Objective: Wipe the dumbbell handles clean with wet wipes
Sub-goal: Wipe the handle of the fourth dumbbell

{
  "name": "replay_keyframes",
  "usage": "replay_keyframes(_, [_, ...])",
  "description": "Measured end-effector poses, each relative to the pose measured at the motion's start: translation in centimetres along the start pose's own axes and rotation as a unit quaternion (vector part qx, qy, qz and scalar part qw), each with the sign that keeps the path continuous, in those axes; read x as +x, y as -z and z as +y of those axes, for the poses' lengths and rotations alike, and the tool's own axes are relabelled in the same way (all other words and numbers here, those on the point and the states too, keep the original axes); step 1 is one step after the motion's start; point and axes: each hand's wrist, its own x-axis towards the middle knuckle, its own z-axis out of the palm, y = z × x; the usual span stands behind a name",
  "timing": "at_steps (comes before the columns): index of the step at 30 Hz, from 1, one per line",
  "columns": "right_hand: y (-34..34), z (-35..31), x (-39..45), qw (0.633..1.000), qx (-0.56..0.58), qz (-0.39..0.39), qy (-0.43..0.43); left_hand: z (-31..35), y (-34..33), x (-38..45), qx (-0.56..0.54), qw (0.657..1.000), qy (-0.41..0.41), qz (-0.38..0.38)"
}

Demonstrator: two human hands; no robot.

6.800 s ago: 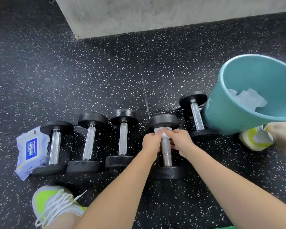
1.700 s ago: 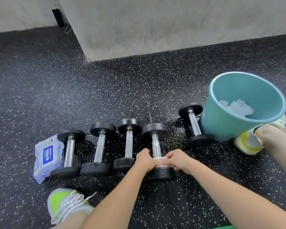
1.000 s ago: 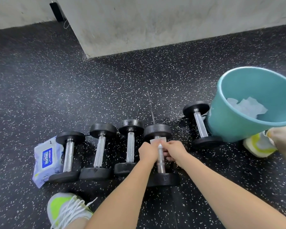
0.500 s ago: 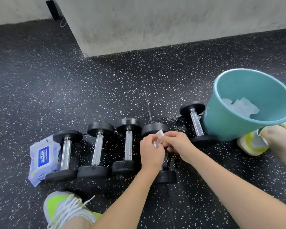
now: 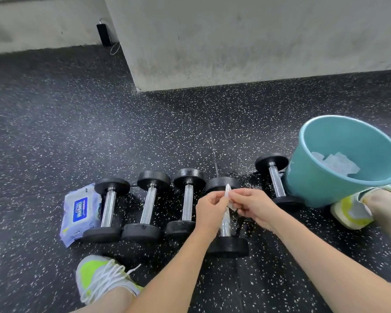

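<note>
Both hands raised just above fourth dumbbell [image 5: 224, 222] from left, pinching one wet wipe [image 5: 228, 196] between them: left hand [image 5: 210, 211] fingers curled on its left edge, right hand [image 5: 253, 206] fingers curled on its right. Wipe crumpled, off the handle. Five dumbbells in a row on speckled floor [image 5: 99, 132]. Wipes pack [image 5: 80, 213] touching leftmost dumbbell [image 5: 107, 210]. Teal bucket [image 5: 314, 188] at right, used wipes inside, beside fifth dumbbell [image 5: 277, 181].

Dumbbells [image 5: 226, 219]: shiny metal handles, matt black ends; floor [image 5: 77, 132]: speckled black rubber; bucket [image 5: 314, 184]: smooth teal plastic; wall [image 5: 235, 41]: rough concrete
</note>
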Motion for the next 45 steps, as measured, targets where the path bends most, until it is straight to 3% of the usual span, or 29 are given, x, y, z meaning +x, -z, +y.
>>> replay_keyframes(5, [-0.1,0.0,0.1,0.999,-0.047,-0.002,-0.014,0.1,0.5,0.0,0.013,0.999,0.03,-0.041])
replay_keyframes(12, [0.5,-0.1,1.1,0.996,-0.043,0.078,-0.022,-0.9,0.6,0.9,0.052,0.993,0.075,0.071])
replay_keyframes(22, [0.2,3.0,1.9,0.972,-0.146,0.184,0.02,-1.9,0.6,1.2,0.079,0.99,0.076,0.085])
replay_keyframes(26, [-0.5,3.4,2.1,0.951,-0.209,0.218,0.062,-2.8,0.5,1.7,0.149,0.984,0.046,0.087])
replay_keyframes(30, [-1.0,4.0,2.8,0.954,-0.221,0.195,0.061,-3.7,0.0,2.6,0.203,0.974,0.05,0.086])
replay_keyframes(34, [-1.3,4.6,3.7,0.933,-0.299,0.187,0.067,-4.9,-1.2,3.4,0.323,0.945,0.054,0.013])
replay_keyframes(36, [-1.4,4.9,4.1,0.927,-0.315,0.187,0.078,-5.5,-1.6,3.6,0.342,0.937,0.061,0.023])
replay_keyframes(45, [-2.0,5.5,5.6,0.925,-0.278,0.253,0.059,-4.9,-2.4,4.5,0.249,0.96,0.062,0.109])
